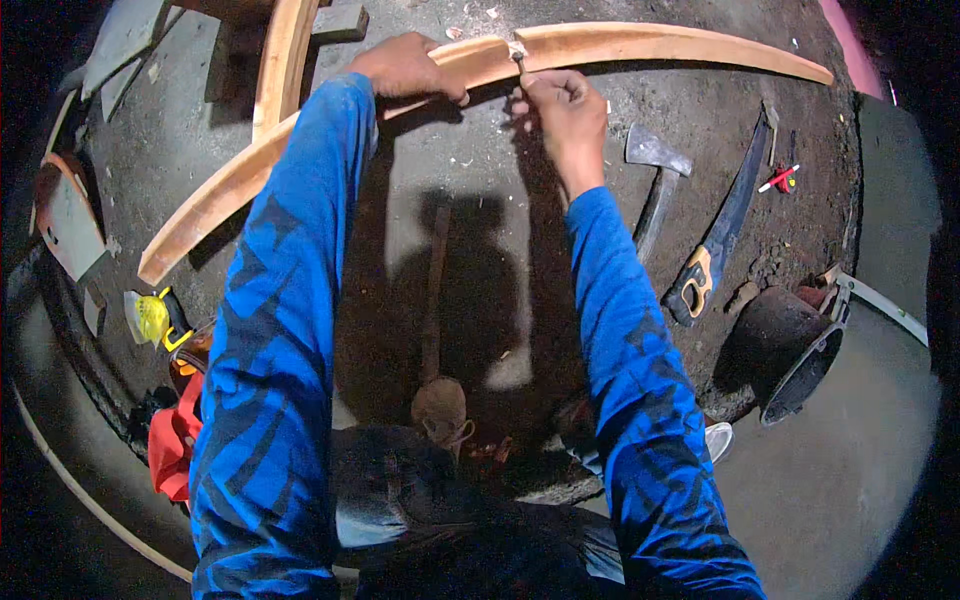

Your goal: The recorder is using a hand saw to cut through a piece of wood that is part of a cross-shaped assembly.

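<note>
A long pale wooden beam (640, 45) lies across the far ground, bowed by the lens, with a notch (516, 50) cut near its middle. My left hand (408, 68) rests over the beam just left of the notch, its fingers wrapped down the near side. My right hand (566, 115) pinches a thin, dark, rod-like tool (521, 65) whose tip is at the notch. The tool's exact kind is too small to make out. An axe (655, 152) lies on the ground close to my right forearm, its handle partly behind the sleeve.
Right of the axe lies a handsaw (728, 225), with a red-and-white item (780, 180) beyond. A dark bucket (785, 350) is tipped over at the right. Another timber (284, 75) runs up behind the beam. A yellow-and-black item (155, 315) and red cloth (175, 445) are left.
</note>
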Motion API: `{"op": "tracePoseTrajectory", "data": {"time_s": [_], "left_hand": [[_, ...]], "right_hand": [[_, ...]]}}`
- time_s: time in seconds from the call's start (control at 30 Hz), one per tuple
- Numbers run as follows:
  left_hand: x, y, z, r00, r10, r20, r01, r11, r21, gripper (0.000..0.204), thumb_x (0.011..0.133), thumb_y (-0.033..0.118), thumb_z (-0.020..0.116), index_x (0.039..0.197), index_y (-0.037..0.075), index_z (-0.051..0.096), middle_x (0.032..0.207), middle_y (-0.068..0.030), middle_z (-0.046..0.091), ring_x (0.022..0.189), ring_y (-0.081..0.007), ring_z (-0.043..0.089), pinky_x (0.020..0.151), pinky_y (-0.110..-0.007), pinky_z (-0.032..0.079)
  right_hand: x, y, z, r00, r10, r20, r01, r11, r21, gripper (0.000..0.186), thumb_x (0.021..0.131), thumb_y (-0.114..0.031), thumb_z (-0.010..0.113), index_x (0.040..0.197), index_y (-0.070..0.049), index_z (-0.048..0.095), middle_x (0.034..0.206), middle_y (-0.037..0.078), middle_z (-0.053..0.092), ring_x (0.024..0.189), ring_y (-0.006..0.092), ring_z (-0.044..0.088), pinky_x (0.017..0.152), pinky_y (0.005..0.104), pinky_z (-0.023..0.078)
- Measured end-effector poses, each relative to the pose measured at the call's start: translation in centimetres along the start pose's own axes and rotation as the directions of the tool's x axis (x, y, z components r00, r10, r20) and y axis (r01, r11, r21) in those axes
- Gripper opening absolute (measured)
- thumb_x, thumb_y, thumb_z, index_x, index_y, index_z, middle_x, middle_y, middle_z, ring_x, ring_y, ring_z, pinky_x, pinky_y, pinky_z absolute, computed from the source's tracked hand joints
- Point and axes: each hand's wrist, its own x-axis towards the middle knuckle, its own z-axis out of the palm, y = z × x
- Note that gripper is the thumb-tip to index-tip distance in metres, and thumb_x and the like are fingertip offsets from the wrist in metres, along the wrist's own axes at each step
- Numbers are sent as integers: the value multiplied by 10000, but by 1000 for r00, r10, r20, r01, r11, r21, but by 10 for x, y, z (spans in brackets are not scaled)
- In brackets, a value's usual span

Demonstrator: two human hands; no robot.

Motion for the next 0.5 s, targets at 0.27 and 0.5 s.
{"op": "tracePoseTrajectory", "data": {"time_s": [0.27, 0.5], "left_hand": [[-3, 5, -9, 998, 5, 64, 1, 996, -86, 744, 602, 484, 907, 1097, -46, 745, 997, -141, 751, 866, -231, 693, 854, -356, 549], [-17, 25, -29, 987, -87, 135, 84, 996, 27, 833, 623, 550, 879, 1186, -44, 727, 1214, -251, 702, 1086, -356, 684, 942, -415, 543]], "right_hand": [[18, 12, -13, 967, 187, 170, -224, 947, 230, 301, 902, -168, 815, 1064, -22, 608, 1015, 182, 770, 837, 211, 767, 653, 280, 599], [28, 1, -25, 889, 252, 382, -336, 926, 171, 327, 916, -198, 773, 1142, 2, 646, 1091, 197, 759, 944, 254, 766, 698, 323, 630]]}}
